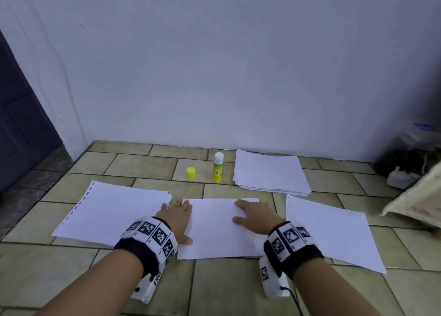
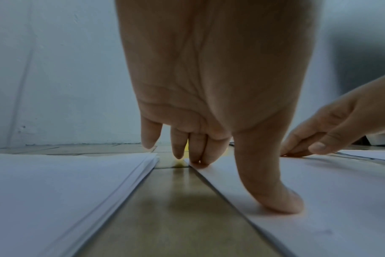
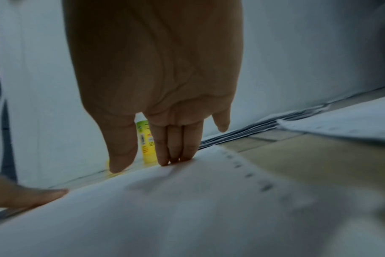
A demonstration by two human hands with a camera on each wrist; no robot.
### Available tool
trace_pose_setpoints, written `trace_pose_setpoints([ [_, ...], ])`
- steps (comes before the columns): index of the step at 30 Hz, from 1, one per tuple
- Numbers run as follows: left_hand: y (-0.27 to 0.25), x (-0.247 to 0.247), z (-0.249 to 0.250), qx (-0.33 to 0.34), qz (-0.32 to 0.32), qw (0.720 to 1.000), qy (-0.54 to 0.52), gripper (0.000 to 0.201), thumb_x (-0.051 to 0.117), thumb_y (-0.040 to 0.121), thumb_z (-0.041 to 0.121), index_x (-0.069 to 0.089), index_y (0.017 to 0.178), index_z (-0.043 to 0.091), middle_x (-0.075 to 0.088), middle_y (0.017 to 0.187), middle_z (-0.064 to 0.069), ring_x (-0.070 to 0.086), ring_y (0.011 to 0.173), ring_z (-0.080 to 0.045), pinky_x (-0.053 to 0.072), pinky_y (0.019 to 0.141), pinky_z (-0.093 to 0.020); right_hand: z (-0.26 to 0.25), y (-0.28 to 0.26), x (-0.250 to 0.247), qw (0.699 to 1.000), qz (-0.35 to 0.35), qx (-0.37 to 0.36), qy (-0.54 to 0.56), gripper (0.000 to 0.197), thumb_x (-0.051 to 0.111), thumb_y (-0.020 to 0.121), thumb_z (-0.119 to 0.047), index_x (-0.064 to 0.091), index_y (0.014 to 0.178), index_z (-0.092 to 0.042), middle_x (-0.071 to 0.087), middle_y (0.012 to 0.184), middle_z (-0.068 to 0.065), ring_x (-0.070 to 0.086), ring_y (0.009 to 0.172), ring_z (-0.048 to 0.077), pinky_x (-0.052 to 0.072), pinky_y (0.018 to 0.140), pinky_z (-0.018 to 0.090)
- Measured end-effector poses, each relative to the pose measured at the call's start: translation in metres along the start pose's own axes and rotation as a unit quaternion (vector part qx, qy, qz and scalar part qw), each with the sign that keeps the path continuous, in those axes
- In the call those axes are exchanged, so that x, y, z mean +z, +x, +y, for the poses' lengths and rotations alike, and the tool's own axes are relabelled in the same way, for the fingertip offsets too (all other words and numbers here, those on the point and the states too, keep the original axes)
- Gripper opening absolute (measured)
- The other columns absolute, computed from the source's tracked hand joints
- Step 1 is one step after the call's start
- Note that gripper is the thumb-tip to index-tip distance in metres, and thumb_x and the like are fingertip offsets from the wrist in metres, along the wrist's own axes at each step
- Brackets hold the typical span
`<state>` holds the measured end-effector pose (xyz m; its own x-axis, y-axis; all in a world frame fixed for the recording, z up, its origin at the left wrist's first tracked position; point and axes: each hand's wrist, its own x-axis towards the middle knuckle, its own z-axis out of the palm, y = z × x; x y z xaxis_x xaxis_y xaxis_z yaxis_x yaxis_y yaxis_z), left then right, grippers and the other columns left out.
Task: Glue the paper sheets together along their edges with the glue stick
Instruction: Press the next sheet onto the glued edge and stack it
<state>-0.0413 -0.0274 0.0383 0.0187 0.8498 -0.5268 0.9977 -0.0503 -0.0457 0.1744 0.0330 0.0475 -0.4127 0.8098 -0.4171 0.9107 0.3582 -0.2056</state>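
Observation:
Two white paper sheets (image 1: pixel 214 229) lie stacked on the tiled floor in front of me. My left hand (image 1: pixel 183 220) lies flat on their left edge, with the thumb and fingertips (image 2: pixel 200 163) pressing the paper (image 2: pixel 319 200) down. My right hand (image 1: pixel 241 210) rests flat near the far right corner, where straight fingers (image 3: pixel 176 156) touch the sheet (image 3: pixel 187 200). Behind them the green-and-yellow glue stick (image 1: pixel 218 167) stands upright and uncapped, its white tip bare. Its yellow cap (image 1: pixel 191 173) sits on the floor to its left.
A thin pile of paper (image 1: pixel 114 210) with punched holes lies left of my hands, and another sheet (image 1: pixel 329 229) to the right. A thicker stack (image 1: pixel 269 171) rests by the white wall. Clutter and a cloth (image 1: pixel 415 196) fill the right corner.

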Motion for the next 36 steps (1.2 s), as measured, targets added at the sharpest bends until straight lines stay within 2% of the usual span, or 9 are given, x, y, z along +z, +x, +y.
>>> trace_pose_setpoints([
  [5,-0.003,-0.007,0.001,0.005,0.011,1.000,0.021,0.099,0.061,0.086,0.052,0.004,0.153,0.006,0.002,0.161,-0.007,0.002,0.149,-0.022,0.005,0.120,-0.047,0.015,-0.005,-0.003,0.999,0.022,0.030,-0.002,0.070,0.054,0.091,-0.052,0.027,0.150,-0.025,0.030,0.155,-0.004,0.027,0.141,0.020,0.018,0.117,0.035],
  [10,-0.007,-0.025,0.005,-0.017,0.050,0.998,0.036,0.085,0.065,0.072,0.070,0.048,0.132,0.013,0.048,0.133,-0.007,0.044,0.125,-0.021,0.033,0.106,-0.035,0.002,-0.001,-0.002,0.998,0.047,0.048,0.022,0.076,0.076,0.078,-0.036,0.040,0.141,-0.015,0.046,0.139,0.004,0.042,0.129,0.021,0.038,0.105,0.033],
  [14,-0.008,-0.028,0.020,-0.022,0.106,0.994,0.004,0.066,0.062,0.083,0.059,0.049,0.125,0.010,0.049,0.129,-0.006,0.048,0.119,-0.022,0.042,0.096,-0.033,-0.016,-0.008,0.001,0.995,0.072,0.034,-0.063,0.047,0.063,0.089,-0.017,0.047,0.133,-0.014,0.046,0.131,0.008,0.045,0.122,0.022,0.043,0.099,0.033],
  [20,-0.009,-0.006,0.041,0.109,0.115,0.987,-0.011,0.046,0.057,0.093,0.029,0.044,0.134,0.012,0.046,0.136,-0.005,0.044,0.124,-0.024,0.043,0.099,-0.039,-0.041,-0.005,0.013,0.992,0.086,0.015,-0.094,0.027,0.044,0.092,-0.007,0.053,0.118,-0.008,0.057,0.119,0.011,0.049,0.117,0.025,0.044,0.086,0.031],
  [24,-0.016,-0.015,0.048,0.077,0.097,0.991,0.055,0.019,0.050,0.095,0.017,0.060,0.105,0.003,0.061,0.107,-0.013,0.059,0.107,-0.029,0.043,0.077,-0.030,-0.055,-0.004,0.017,0.990,0.075,0.046,-0.115,0.043,0.053,0.093,-0.041,0.052,0.119,-0.007,0.055,0.121,0.009,0.039,0.122,0.028,0.041,0.090,0.034],
  [27,-0.020,-0.020,0.052,0.055,0.099,0.989,0.092,0.023,0.045,0.095,0.006,0.050,0.073,0.006,0.056,0.081,-0.008,0.063,0.102,-0.028,0.040,0.072,-0.028,-0.064,-0.001,0.020,0.993,0.063,0.024,-0.096,0.052,0.059,0.090,-0.041,0.047,0.124,-0.003,0.049,0.127,0.012,0.038,0.124,0.031,0.041,0.095,0.038],
  [30,-0.019,-0.022,0.047,0.039,0.102,0.992,0.056,0.010,0.055,0.093,0.016,0.058,0.095,0.007,0.061,0.112,-0.010,0.060,0.105,-0.025,0.043,0.078,-0.028,-0.068,0.003,0.021,0.994,0.051,-0.039,-0.089,0.043,0.062,0.090,-0.023,0.045,0.124,-0.003,0.045,0.129,0.013,0.039,0.122,0.031,0.040,0.093,0.039],
  [33,-0.010,-0.012,0.035,0.030,0.105,0.994,-0.030,0.060,0.068,0.083,0.042,0.045,0.127,0.008,0.047,0.131,-0.009,0.045,0.123,-0.022,0.042,0.097,-0.033,-0.067,0.008,0.020,0.992,0.046,-0.072,-0.095,0.043,0.060,0.089,-0.011,0.043,0.128,-0.006,0.044,0.132,0.011,0.040,0.122,0.030,0.041,0.094,0.040],
  [36,-0.007,-0.005,0.029,0.048,0.105,0.992,-0.051,0.085,0.062,0.087,0.048,0.022,0.147,0.004,0.025,0.154,-0.010,0.025,0.141,-0.020,0.028,0.113,-0.032,-0.071,0.012,0.018,0.989,0.040,-0.107,-0.094,0.065,0.062,0.086,-0.008,0.031,0.142,-0.011,0.035,0.142,0.007,0.036,0.130,0.028,0.040,0.101,0.044],
])
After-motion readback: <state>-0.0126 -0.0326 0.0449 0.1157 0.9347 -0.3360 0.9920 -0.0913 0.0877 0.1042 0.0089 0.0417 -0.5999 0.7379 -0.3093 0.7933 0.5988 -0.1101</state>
